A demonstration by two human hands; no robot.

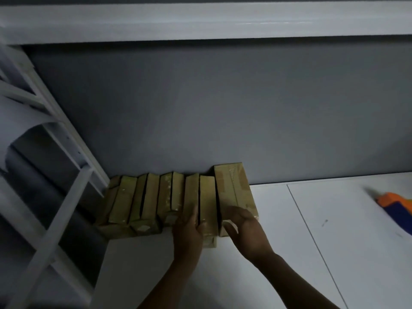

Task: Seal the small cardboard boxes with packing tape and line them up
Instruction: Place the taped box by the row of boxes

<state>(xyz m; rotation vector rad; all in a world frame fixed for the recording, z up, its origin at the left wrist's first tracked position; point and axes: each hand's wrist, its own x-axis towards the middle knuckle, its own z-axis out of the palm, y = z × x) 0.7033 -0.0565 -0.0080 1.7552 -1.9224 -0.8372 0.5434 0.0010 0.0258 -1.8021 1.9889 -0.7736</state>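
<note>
Several small taped cardboard boxes stand side by side in a row against the grey wall at the back left of the white table. The rightmost box is the tallest and reaches farthest back. My left hand rests with straight fingers on the near end of the second box from the right, thumb against its side. My right hand lies on the near end of the rightmost box, fingers bent over its top edge. The image is dim and slightly blurred.
A blue and orange tape dispenser lies at the table's right edge, blurred. A white metal rack frame slants down the left side beside the boxes. A seam runs across the tabletop.
</note>
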